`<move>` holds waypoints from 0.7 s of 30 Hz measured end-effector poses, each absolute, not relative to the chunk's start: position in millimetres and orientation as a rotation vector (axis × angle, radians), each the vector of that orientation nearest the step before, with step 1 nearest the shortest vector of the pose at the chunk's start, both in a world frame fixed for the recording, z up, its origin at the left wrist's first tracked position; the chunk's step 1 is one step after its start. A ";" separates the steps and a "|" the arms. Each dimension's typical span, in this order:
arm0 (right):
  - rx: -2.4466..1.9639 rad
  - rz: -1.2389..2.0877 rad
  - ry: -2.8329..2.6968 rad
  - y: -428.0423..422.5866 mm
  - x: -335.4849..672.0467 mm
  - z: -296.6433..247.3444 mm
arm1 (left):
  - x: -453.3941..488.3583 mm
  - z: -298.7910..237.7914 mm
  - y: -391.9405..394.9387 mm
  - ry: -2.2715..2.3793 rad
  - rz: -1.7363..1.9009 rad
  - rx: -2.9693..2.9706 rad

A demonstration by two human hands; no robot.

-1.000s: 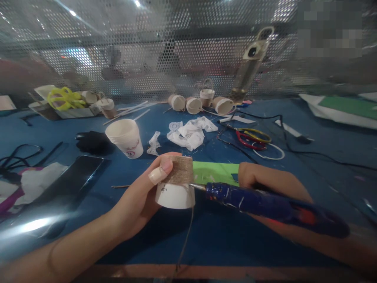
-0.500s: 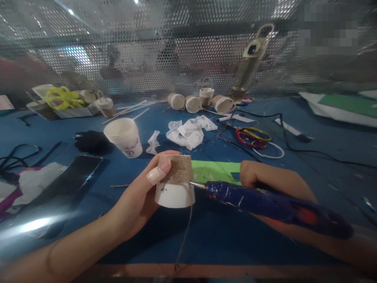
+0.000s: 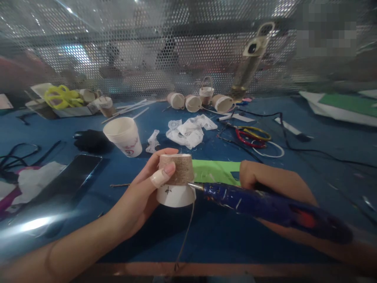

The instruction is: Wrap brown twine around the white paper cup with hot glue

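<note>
My left hand (image 3: 147, 184) grips an upside-down paper cup (image 3: 176, 196), its upper part wound with brown twine (image 3: 184, 171). The thumb, with a bandage (image 3: 159, 178) round it, presses on the winding. A loose end of twine (image 3: 186, 236) hangs from the cup's right side toward the table's front edge. My right hand (image 3: 268, 179) is closed round a dark blue hot glue gun (image 3: 244, 200), which hides part of the fingers. The gun's metal nozzle (image 3: 194, 186) meets the cup at the lower edge of the winding.
A green sheet (image 3: 216, 171) lies behind the nozzle. Stacked paper cups (image 3: 123, 135), crumpled white lace (image 3: 190, 131) and coiled coloured cords (image 3: 253, 137) stand or lie beyond. Several twine-wrapped cups (image 3: 193, 103) sit near the perforated screen (image 3: 141, 59). A phone (image 3: 64, 188) is at left, a bottle (image 3: 247, 67) at back right.
My left hand has turned the cup slightly, and its thumb now sits a little further right on the winding. The glue gun's nozzle has shifted slightly left and down along the winding's edge.
</note>
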State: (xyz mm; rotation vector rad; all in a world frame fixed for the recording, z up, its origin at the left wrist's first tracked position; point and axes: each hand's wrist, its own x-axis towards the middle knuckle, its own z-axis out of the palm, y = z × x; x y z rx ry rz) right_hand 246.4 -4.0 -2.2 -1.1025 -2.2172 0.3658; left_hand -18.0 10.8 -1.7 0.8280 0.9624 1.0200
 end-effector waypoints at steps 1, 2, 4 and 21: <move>-1.122 0.394 -2.257 -3.4 247.9 -2.5 | -17.7 -1.9 10.9 0.966 1.025 0.822; -1.094 0.347 -2.214 -2.6 249.5 -3.1 | -17.6 -2.0 10.8 0.967 1.030 0.818; -1.067 0.347 -2.242 -0.4 252.2 -4.8 | -18.0 -1.7 10.1 0.964 1.040 0.816; -1.111 0.322 -2.202 -5.4 240.6 -4.1 | -19.9 -6.2 9.0 0.960 1.013 0.826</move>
